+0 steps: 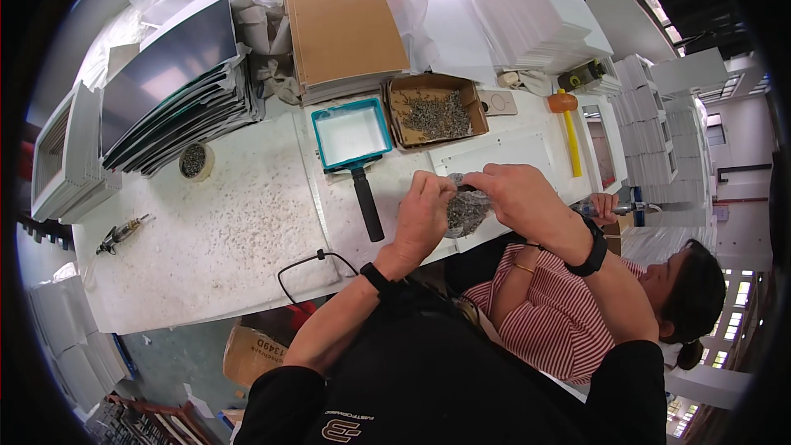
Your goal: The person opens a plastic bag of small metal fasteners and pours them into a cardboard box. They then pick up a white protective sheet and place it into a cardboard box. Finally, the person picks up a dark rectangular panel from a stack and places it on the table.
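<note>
Both hands meet over the front edge of the white worktable (222,239), working a small clear bag of screws (466,208) between them; the left hand (424,216) has its fingers curled and pinching the bag's near side, the right hand (515,198) closes over its top from the other side, fingers drawn together on the plastic, so the bag hangs bunched and grey with small metal parts rather than lying flat; I would guess it is gripped from both sides to keep the loose contents from spilling. Just behind the hands lies a teal tray (353,136) with a black handle (367,203) pointing back toward the person, close enough to reach; beside it, to the right, an open cardboard box (434,111) holds a heap of the same sort of small screws. Further right a yellow mallet (569,128) with an orange head lies along the table's edge. To the left stand a small round tin (195,160) of dark bits and a stack of dark panels (177,91), with a stack of brown card sheets (344,25) behind the tray. A black cable (309,268) loops off the near edge. At the lower right another person in a striped red shirt (548,321) sits close by, one hand (606,206) on a tool.
</note>
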Action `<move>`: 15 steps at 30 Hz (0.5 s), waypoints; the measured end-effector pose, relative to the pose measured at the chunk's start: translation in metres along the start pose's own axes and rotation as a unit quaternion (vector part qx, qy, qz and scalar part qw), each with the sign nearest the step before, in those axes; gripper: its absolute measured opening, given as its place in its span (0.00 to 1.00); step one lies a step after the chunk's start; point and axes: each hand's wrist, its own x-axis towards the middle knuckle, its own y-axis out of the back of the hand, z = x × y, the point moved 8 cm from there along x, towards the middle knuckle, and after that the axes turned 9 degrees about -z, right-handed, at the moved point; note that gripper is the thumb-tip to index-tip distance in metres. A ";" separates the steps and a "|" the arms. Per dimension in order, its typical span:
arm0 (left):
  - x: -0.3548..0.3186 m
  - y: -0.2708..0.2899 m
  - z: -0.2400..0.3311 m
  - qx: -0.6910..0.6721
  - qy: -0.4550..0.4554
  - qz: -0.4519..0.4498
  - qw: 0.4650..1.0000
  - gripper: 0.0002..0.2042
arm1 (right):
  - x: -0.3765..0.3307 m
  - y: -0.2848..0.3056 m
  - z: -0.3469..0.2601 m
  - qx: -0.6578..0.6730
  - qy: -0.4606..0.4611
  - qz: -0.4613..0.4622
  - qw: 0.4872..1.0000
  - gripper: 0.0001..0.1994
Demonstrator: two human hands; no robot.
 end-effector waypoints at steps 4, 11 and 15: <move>0.002 0.002 -0.002 -0.009 -0.003 0.008 1.000 0.09 | 0.003 -0.001 -0.004 0.015 0.006 0.005 1.000 0.20; 0.002 0.001 -0.003 -0.022 0.002 0.012 1.000 0.07 | -0.002 -0.009 -0.001 0.021 -0.001 0.003 1.000 0.22; 0.008 0.006 0.000 -0.029 -0.008 0.009 0.999 0.06 | -0.005 -0.002 0.006 0.038 -0.006 0.029 0.999 0.22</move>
